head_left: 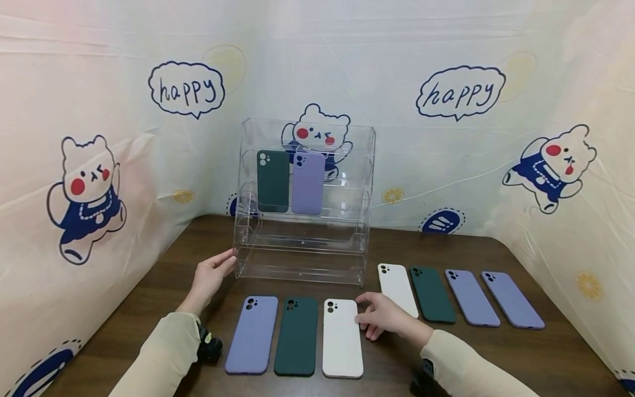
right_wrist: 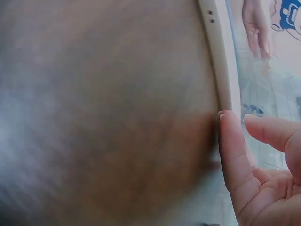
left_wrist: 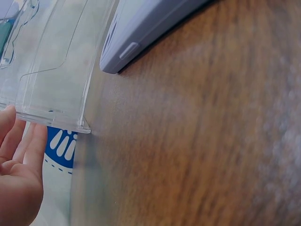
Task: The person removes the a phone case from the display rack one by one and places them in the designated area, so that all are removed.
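A clear stepped display rack [head_left: 302, 273] stands at the back of the table, holding a green phone case [head_left: 273, 182] and a purple phone case [head_left: 308, 184] side by side. My left hand [head_left: 210, 278] touches the rack's lower left side; in the left wrist view its fingertips meet the clear side panel [left_wrist: 51, 115]. Three cases lie in front of the rack: purple [head_left: 251, 335], green [head_left: 296, 336] and white [head_left: 342, 339]. My right hand [head_left: 384, 315] reaches to the white case's upper right edge, fingertips right at it. In the right wrist view the forefinger meets the case's edge [right_wrist: 221, 56].
To the right lie another white case [head_left: 397, 286], a green case [head_left: 432, 295] and two purple cases [head_left: 473, 298], in a slanted row. The right forearm passes in front of them. A printed cloth [head_left: 397, 138] hangs behind the brown table [head_left: 198, 242].
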Action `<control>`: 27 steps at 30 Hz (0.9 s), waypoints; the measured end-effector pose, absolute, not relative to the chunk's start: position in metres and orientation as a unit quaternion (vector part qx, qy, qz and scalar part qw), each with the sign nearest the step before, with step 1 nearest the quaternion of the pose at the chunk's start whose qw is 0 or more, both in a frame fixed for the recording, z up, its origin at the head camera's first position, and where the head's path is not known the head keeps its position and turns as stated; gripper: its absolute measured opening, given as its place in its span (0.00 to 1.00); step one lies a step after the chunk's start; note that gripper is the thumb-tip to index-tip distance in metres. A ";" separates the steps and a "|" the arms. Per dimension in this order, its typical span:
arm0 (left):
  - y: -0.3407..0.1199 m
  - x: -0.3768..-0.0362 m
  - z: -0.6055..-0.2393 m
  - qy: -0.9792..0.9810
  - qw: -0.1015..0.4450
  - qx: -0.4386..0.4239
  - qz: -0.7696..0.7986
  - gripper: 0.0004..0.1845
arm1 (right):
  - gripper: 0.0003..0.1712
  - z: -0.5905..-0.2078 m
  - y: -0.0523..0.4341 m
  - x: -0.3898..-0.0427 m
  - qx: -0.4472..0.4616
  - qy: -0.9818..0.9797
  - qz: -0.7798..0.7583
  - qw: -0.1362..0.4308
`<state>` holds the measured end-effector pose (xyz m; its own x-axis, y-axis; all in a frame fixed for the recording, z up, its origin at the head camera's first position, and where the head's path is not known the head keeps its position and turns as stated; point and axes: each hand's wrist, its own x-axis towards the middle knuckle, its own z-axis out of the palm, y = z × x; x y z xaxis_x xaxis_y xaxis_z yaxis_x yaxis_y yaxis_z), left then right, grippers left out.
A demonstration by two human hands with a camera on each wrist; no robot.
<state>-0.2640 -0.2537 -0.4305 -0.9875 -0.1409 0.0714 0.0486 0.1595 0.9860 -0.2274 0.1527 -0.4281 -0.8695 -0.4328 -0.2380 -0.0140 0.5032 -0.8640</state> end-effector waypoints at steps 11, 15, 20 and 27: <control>-0.254 -0.264 -0.430 -0.754 0.077 0.031 -0.651 0.25 | 0.28 -0.371 0.152 -0.246 -0.197 0.835 -0.481 0.178; -0.253 -0.264 -0.430 -0.748 0.083 0.028 -0.658 0.24 | 0.27 -0.342 0.146 -0.255 -0.230 0.833 -0.479 0.155; -0.253 -0.265 -0.431 -0.752 0.085 0.025 -0.653 0.24 | 0.28 -0.307 0.136 -0.270 -0.253 0.834 -0.477 0.112; -0.252 -0.265 -0.431 -0.746 0.087 0.027 -0.660 0.23 | 0.30 -0.267 0.115 -0.295 -0.238 0.831 -0.500 0.060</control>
